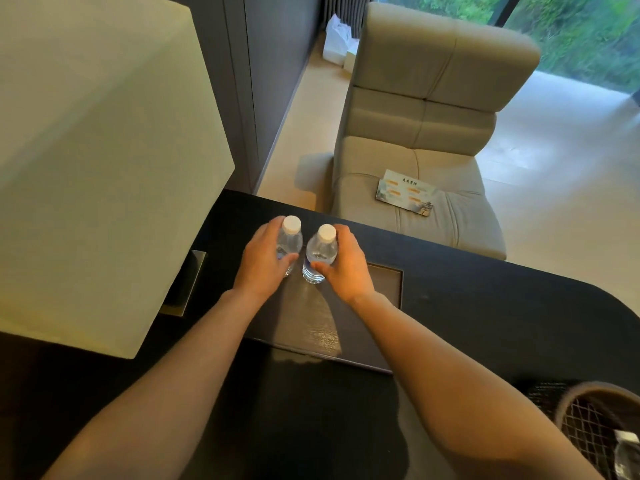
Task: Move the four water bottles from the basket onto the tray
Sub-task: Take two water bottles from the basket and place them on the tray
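Observation:
Two clear water bottles with white caps stand upright side by side at the far end of a dark leather tray [384,282] on the black desk. My left hand [263,261] is wrapped around the left bottle [290,237]. My right hand [343,265] grips the right bottle [320,251]. Both bottle bases touch the tray surface. At the bottom right corner stands a dark wire basket [585,420], and part of another bottle [627,452] shows inside it.
A large cream lampshade [97,161] fills the left side, overhanging the desk close to my left arm. Beyond the desk's far edge stands a beige padded chair [433,133] with a leaflet [405,192] on its seat. A dark card lies beside the basket.

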A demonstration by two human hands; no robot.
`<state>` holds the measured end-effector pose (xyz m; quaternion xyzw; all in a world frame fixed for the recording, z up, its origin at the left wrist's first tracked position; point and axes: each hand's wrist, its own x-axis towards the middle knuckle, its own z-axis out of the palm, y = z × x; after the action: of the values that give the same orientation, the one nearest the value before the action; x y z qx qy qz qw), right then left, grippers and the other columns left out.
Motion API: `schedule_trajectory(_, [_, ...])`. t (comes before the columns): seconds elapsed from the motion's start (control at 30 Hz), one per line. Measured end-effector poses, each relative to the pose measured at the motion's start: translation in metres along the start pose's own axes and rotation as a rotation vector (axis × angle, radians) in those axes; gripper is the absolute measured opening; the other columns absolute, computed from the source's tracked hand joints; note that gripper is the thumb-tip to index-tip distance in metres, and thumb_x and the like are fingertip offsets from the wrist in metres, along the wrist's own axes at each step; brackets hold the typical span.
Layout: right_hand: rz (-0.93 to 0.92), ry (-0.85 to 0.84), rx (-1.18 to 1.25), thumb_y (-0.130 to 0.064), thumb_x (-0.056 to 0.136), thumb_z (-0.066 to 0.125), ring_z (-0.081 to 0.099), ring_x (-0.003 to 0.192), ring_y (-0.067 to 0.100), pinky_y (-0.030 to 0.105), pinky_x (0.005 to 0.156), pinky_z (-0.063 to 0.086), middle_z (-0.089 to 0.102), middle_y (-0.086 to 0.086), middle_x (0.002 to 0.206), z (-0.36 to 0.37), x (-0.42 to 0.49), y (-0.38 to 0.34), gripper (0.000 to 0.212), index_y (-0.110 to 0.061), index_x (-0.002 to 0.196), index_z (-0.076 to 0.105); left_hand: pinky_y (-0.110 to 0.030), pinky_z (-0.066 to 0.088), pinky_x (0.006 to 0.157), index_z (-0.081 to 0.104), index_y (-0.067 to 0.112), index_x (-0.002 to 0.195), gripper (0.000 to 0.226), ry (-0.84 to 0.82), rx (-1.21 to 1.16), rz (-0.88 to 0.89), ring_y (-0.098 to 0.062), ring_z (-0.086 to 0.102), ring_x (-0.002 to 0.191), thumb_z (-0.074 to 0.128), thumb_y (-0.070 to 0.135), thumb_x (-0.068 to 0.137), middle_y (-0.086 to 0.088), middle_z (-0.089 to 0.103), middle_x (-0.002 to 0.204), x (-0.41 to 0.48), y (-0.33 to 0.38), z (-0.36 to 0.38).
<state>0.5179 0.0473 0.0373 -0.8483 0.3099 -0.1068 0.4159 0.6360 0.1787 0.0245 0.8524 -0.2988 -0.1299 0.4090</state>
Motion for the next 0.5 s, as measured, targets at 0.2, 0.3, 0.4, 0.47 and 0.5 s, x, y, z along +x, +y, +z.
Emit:
schedule_trajectory(0.2, [0.0, 0.03, -0.001, -0.013, 0.085, 0.084, 0.056, 0.129, 0.026, 0.047, 0.109, 0.05, 0.056, 0.008, 0.137, 0.006, 0.016, -0.006, 0.067, -0.018, 0.14, 0.046, -0.048, 0.052, 0.105, 0.045, 0.027, 0.143, 0.073, 0.031, -0.007, 0.007, -0.027, 0.054, 0.135, 0.084, 0.014, 0.083, -0.006, 0.059, 0.141, 0.012, -0.007, -0.004])
schedule_trajectory(0.3, [0.004, 0.036, -0.006, -0.013, 0.086, 0.083, 0.055, 0.131, 0.026, 0.048, 0.11, 0.049, 0.056, 0.008, 0.139, 0.008, 0.02, -0.008, 0.069, -0.018, 0.142, 0.045, -0.052, 0.053, 0.105, 0.045, 0.028, 0.143, 0.073, 0.031, -0.016, 0.019, -0.027, 0.054, 0.135, 0.084, 0.014, 0.083, -0.005, 0.059, 0.141, 0.016, -0.008, -0.004])
schedule_trajectory(0.4, [0.01, 0.037, -0.019, -0.013, 0.086, 0.084, 0.054, 0.134, 0.028, 0.05, 0.112, 0.048, 0.054, 0.009, 0.143, 0.01, 0.022, -0.01, 0.072, -0.017, 0.145, 0.043, -0.051, 0.053, 0.105, 0.046, 0.026, 0.143, 0.072, 0.031, -0.026, 0.03, -0.027, 0.054, 0.135, 0.084, 0.012, 0.083, -0.006, 0.059, 0.141, 0.018, -0.008, -0.004])
schedule_trajectory(0.47, [0.017, 0.042, -0.016, -0.013, 0.086, 0.084, 0.054, 0.135, 0.029, 0.051, 0.112, 0.048, 0.054, 0.01, 0.144, 0.01, 0.022, -0.01, 0.072, -0.017, 0.145, 0.043, -0.051, 0.052, 0.106, 0.046, 0.025, 0.143, 0.072, 0.035, -0.028, 0.034, -0.027, 0.054, 0.135, 0.084, 0.011, 0.083, -0.007, 0.059, 0.141, 0.018, -0.007, -0.003])
schedule_trajectory(0.5, [0.021, 0.045, -0.01, -0.012, 0.086, 0.084, 0.054, 0.135, 0.029, 0.052, 0.112, 0.048, 0.054, 0.01, 0.144, 0.01, 0.021, -0.01, 0.072, -0.017, 0.145, 0.043, -0.051, 0.052, 0.106, 0.045, 0.026, 0.143, 0.073, 0.036, -0.031, 0.034, -0.027, 0.054, 0.135, 0.083, 0.011, 0.083, -0.007, 0.059, 0.142, 0.018, -0.007, -0.003])
